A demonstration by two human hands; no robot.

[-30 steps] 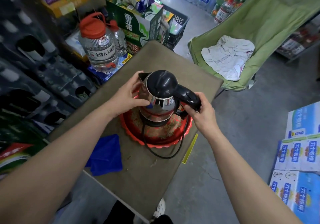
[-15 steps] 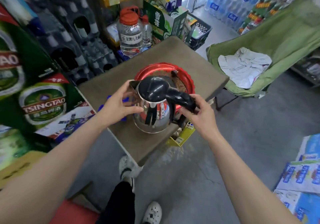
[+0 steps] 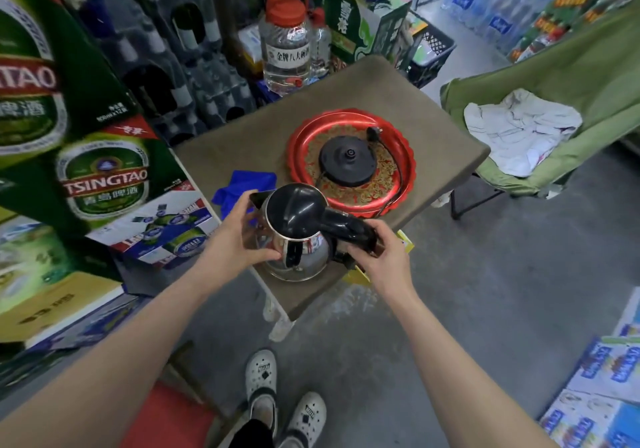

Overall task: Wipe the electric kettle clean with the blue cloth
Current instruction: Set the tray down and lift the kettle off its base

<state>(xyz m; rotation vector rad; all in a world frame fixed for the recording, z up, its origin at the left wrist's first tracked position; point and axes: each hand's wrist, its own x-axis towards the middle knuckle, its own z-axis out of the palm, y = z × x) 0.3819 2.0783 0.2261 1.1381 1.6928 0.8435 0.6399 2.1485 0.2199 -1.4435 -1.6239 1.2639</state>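
Note:
The steel electric kettle [image 3: 298,236] with a black lid and black handle is at the near corner of the brown table [image 3: 433,101], off its base. My left hand [image 3: 242,236] curls round the kettle's left side by the spout. My right hand [image 3: 377,253] grips the black handle. The blue cloth [image 3: 239,184] lies crumpled on the table just beyond my left hand, partly hidden by it. The kettle's round black base [image 3: 348,160] sits on a red tray [image 3: 301,143] with its cord looping to the right.
A large clear jug with a red cap [image 3: 287,49] stands past the table's far left edge. Beer cartons [image 3: 104,177] are stacked at the left. A green folding chair [image 3: 554,84] holding a white cloth [image 3: 519,129] stands to the right. My feet [image 3: 284,399] are below.
The kettle has been lifted off its base on the red tray and brought toward me to the table's near corner, with both hands still on it. The base is now uncovered.

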